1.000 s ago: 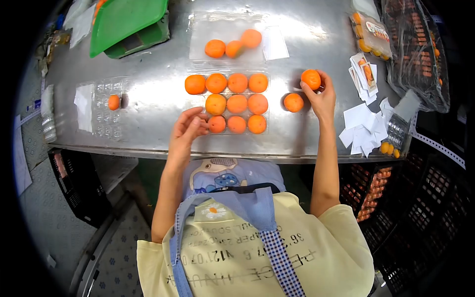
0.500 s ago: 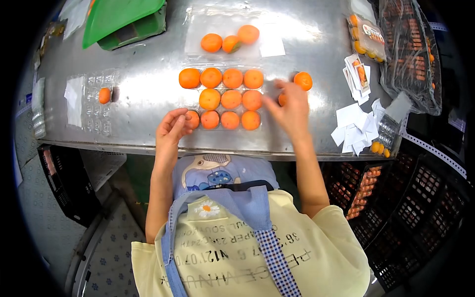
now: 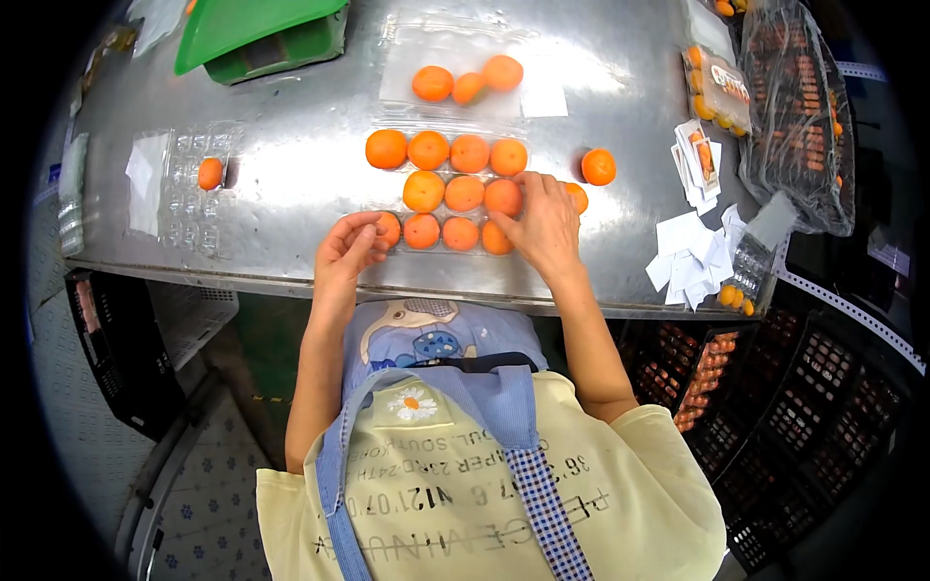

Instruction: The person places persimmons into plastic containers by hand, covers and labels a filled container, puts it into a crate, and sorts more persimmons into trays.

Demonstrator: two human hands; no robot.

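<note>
A clear plastic tray (image 3: 398, 197) in front of me carries three rows of mandarins (image 3: 465, 193). At the left end of the middle row, bare plastic shows. My left hand (image 3: 344, 254) is curled at the near left corner, thumb and fingers closed on a mandarin (image 3: 387, 229) that they partly hide. With thumb and forefinger bent, my right hand (image 3: 548, 230) grips the right-end mandarin (image 3: 503, 198) of the middle row. Just right of that hand lies a loose mandarin (image 3: 576, 198), partly covered, and another mandarin (image 3: 599, 167) sits beyond it.
Farther back, another clear tray (image 3: 407, 58) holds three mandarins beside white paper. To the left is a clear tray (image 3: 184, 208) with one mandarin. A green container (image 3: 262, 39) stands back left. Labels (image 3: 697, 160), paper slips (image 3: 690, 254) and a filled pack (image 3: 717, 87) lie right.
My right hand has moved left from beside the loose mandarins onto the tray's right edge, closing on a mandarin there. My left hand stays at the near left corner. The view has shifted slightly.
</note>
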